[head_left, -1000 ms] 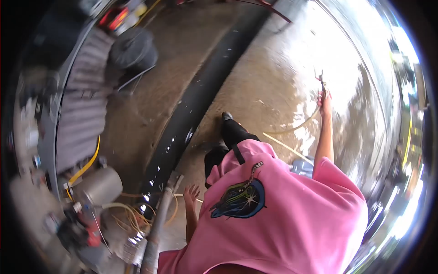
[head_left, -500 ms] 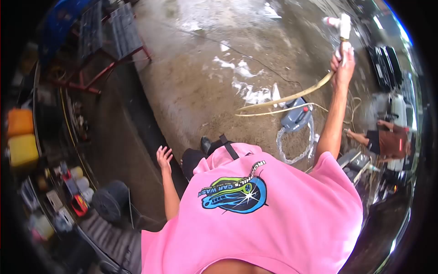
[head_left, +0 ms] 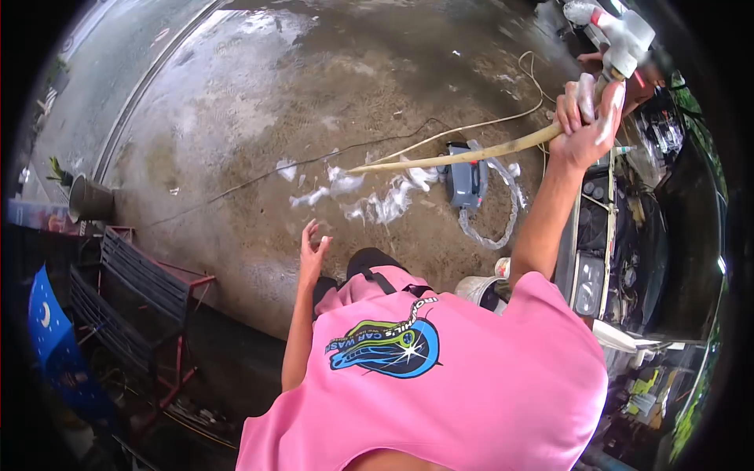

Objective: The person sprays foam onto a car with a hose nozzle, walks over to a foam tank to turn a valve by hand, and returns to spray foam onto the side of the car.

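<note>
Head view: your R hand point(head_left: 583, 129) has its foamy fingers wrapped round the tan hose point(head_left: 487, 153), just below the foam-coated spray gun point(head_left: 628, 45), which sits right past those fingers. Hose runs from R fingers out L over the wet floor point(head_left: 259, 118). Your L hand point(head_left: 314, 250) holds nothing, fingers loosely spread, a bit curled. Grey portable machine point(head_left: 463, 182) w/ clear hose point(head_left: 516, 200) lies btwn both hands' fingers, nearer R.

The pink shirt point(head_left: 463, 361) hides part of a bucket point(head_left: 473, 287); the white nozzle point(head_left: 630, 45) partly covers what may be another person point(head_left: 642, 91).
</note>
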Available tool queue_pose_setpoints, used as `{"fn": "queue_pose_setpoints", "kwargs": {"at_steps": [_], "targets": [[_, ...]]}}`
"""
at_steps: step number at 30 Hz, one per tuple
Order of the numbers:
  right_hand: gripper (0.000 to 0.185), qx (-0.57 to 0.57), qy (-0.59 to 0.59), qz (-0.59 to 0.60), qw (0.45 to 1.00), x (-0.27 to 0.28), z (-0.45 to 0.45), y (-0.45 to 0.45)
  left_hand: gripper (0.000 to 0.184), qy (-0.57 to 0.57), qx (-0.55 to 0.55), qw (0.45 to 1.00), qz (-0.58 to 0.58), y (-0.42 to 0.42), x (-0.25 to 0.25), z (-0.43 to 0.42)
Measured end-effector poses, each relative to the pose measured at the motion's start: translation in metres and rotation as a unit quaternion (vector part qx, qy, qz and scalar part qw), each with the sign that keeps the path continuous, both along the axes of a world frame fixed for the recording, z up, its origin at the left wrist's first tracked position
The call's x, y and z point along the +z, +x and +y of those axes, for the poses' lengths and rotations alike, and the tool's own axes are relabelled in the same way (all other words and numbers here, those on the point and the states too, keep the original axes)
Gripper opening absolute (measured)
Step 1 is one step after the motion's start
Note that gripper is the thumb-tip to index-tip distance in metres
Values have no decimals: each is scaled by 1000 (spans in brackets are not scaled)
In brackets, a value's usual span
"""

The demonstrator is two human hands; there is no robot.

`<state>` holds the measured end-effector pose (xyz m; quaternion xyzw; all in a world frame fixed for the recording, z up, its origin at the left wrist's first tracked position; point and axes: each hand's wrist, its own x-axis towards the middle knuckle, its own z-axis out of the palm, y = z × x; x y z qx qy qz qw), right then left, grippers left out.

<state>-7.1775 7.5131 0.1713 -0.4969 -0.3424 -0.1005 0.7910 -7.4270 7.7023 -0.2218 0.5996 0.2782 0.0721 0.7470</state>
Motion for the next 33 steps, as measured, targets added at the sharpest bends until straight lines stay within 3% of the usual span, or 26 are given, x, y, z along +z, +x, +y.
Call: {"fn": "queue_pose_setpoints", "kwargs": {"at_steps": [2,4,7,8,10,12,13,17,18,19,22,24,28,33], "targets": [[15,-103,13,21,994,-8,13,17,72,34,-70,996,-43,61,6,15],[19,-128,4,16,992,-20,28,47,84,80,-149,982,-87,141,34,36],[36,-126,62,89,986,-38,36,94,91,122,-216,955,-164,257,50,59],[36,-20,59,69,996,-36,46,112,93,125,-246,947,-167,294,57,66],[33,-19,130,38,991,-48,44,164,87,153,-335,918,-147,363,49,72],[41,-26,150,-32,988,-42,70,220,73,263,-417,846,-204,431,22,78],[49,30,161,-54,985,-40,71,254,60,187,-449,850,-202,461,25,81],[46,-110,143,-13,983,-12,96,360,39,207,-502,820,-181,567,47,110],[46,-30,87,-36,995,-1,100,387,31,205,-534,807,-147,599,62,128],[48,-63,79,-56,993,14,109,438,24,207,-571,786,-116,669,76,151],[51,-128,91,-80,984,28,123,499,16,251,-528,795,-160,770,89,187],[49,-111,77,-105,985,26,124,538,22,302,-504,791,-170,849,94,214],[48,-188,99,-124,969,16,156,610,15,364,-412,773,-317,1028,160,283],[50,-358,107,-103,922,-4,205,700,13,367,-423,744,-364,1225,237,339]]}}
